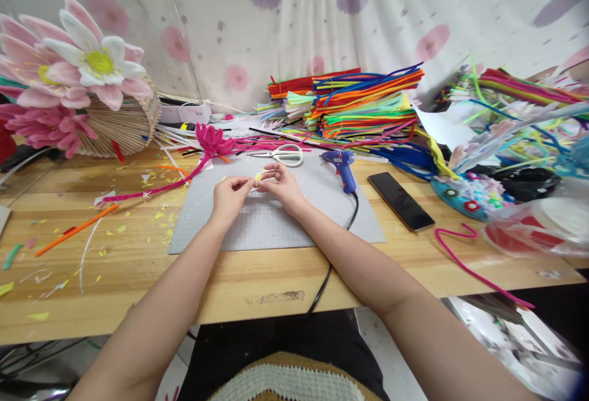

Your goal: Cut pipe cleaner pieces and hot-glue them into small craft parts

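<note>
Above the grey cutting mat, my left hand has its thumb and forefinger pinched together at a small yellow piece. My right hand meets it from the other side, its fingertips closed on the same piece. The piece is too small to tell whether it is paper or felt. Just behind the hands lie white-handled scissors. To the right of them a blue glue gun rests on the mat, its black cord running under my right forearm. A magenta pipe-cleaner flower on a long stem lies to the left.
Yellow scraps and an orange pipe cleaner lie on the wooden table at left. Bundles of coloured pipe cleaners are stacked behind. A phone and a bent magenta pipe cleaner are at right; large fluffy flowers stand far left.
</note>
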Motion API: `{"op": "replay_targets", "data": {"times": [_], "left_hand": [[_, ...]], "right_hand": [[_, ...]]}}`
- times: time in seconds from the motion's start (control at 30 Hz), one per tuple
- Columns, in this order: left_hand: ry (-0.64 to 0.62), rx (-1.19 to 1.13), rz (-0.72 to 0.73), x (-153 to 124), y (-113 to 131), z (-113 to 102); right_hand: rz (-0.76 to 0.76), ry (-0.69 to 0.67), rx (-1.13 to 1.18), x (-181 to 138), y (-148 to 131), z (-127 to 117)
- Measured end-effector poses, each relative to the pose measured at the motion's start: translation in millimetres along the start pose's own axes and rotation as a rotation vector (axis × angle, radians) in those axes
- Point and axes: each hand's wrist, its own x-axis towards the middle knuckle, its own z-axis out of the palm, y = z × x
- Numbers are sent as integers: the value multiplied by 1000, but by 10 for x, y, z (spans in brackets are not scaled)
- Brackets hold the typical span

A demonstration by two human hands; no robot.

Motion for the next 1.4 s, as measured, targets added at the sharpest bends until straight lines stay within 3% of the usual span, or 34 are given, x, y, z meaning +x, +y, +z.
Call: {"op": "replay_targets", "data": {"times": [0.23, 0.53, 0.77, 1.1, 1.4], "left_hand": [[21, -52, -63, 2, 23, -14], [-13, -64, -88, -19, 52, -5], [-75, -293, -197, 3, 90, -34], [-120, -213, -64, -36, 83, 18], [-67, -229, -109, -31, 66, 49]], "right_hand": [[-9, 25, -27, 6, -28, -26], [15, -61, -62, 28, 35, -10], [67, -44, 57, 9, -26, -46], [160, -67, 138, 0, -64, -43], [145, -81, 71, -4, -56, -23]]}}
